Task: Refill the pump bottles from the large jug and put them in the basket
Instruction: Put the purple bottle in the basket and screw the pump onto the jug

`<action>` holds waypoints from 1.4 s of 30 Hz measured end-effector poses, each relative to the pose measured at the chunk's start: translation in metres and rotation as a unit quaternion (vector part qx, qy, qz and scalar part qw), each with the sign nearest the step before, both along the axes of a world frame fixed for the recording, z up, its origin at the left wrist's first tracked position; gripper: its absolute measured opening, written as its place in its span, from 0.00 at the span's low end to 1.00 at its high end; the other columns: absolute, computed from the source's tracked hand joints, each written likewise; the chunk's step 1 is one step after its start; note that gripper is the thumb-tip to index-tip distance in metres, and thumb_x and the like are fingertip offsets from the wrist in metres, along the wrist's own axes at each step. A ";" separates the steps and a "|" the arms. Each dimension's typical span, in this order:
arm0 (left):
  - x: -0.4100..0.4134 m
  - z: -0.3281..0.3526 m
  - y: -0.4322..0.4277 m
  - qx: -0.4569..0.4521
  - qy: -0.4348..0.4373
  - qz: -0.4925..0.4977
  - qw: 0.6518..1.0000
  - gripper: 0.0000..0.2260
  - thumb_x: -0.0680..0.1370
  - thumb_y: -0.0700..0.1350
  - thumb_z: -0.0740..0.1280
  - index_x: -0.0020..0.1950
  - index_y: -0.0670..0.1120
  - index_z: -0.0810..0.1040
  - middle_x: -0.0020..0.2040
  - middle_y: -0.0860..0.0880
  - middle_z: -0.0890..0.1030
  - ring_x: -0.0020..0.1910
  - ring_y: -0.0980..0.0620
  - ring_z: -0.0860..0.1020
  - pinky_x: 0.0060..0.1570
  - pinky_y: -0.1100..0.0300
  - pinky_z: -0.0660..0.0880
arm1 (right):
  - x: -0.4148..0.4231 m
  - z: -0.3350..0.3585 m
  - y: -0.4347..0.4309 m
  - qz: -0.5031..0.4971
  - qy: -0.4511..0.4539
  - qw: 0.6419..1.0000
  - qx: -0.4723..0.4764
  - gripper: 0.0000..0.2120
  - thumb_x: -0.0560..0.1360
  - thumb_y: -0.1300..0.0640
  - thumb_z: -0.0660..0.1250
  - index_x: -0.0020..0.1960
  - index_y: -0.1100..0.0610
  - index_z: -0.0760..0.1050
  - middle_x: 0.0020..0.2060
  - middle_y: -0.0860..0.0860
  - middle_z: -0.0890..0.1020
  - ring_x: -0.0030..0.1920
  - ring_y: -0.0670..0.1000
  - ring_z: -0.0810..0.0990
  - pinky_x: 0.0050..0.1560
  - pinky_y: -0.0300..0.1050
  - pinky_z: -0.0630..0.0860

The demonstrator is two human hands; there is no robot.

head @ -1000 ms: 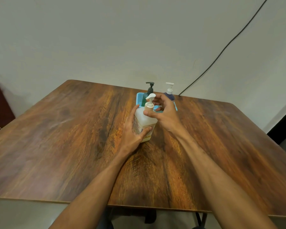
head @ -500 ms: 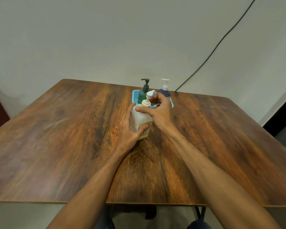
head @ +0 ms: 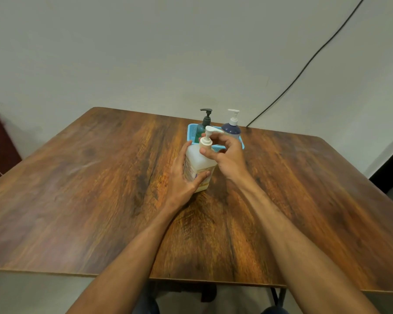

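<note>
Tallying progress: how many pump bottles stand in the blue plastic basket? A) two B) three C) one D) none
A: the green dark-pump bottle and the navy white-pump bottle stand in the blue plastic basket; the white square bottle stands outside it.

Label [head: 192, 172] on the white bottle [head: 196, 156] is unreadable.

Head-worn view, down over table [head: 82, 200]

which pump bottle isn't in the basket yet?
The translucent white bottle: it stands on the table before the blue basket, left hand gripping its body, right hand on its pump. The green bottle and navy bottle stand inside.
</note>
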State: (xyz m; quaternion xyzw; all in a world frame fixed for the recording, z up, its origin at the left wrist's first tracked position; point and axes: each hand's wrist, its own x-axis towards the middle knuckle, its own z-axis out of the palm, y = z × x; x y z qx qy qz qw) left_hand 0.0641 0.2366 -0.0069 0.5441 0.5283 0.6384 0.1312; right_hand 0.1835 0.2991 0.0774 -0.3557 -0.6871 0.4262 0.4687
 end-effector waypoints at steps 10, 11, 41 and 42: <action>-0.001 -0.003 0.001 -0.005 -0.003 -0.007 1.000 0.40 0.74 0.46 0.79 0.82 0.50 0.62 0.76 0.57 0.70 0.72 0.56 0.73 0.69 0.47 0.75 | -0.003 0.002 0.000 -0.001 -0.002 1.000 0.004 0.19 0.67 0.61 0.81 0.56 0.54 0.82 0.53 0.49 0.85 0.55 0.49 0.83 0.57 0.56 0.82; -0.001 -0.003 0.001 -0.007 -0.003 -0.008 1.000 0.41 0.74 0.46 0.79 0.82 0.50 0.62 0.76 0.57 0.70 0.72 0.56 0.73 0.70 0.48 0.75 | -0.004 0.002 -0.001 -0.017 -0.001 1.000 0.012 0.18 0.66 0.61 0.81 0.54 0.54 0.83 0.52 0.49 0.86 0.53 0.49 0.84 0.55 0.56 0.83; -0.004 -0.011 0.007 -0.022 0.011 -0.015 1.000 0.42 0.74 0.48 0.79 0.82 0.54 0.59 0.78 0.54 0.69 0.75 0.52 0.71 0.70 0.40 0.73 | -0.006 0.003 -0.011 -0.041 -0.034 0.997 0.062 0.22 0.65 0.51 0.82 0.53 0.53 0.76 0.49 0.47 0.81 0.51 0.45 0.80 0.49 0.43 0.80; -0.004 -0.011 0.007 -0.023 0.008 -0.015 1.000 0.42 0.74 0.48 0.79 0.82 0.54 0.59 0.78 0.54 0.69 0.74 0.52 0.72 0.70 0.41 0.74 | -0.004 0.003 -0.009 -0.020 -0.050 0.997 0.054 0.22 0.67 0.52 0.82 0.56 0.53 0.77 0.52 0.47 0.82 0.54 0.46 0.80 0.52 0.45 0.80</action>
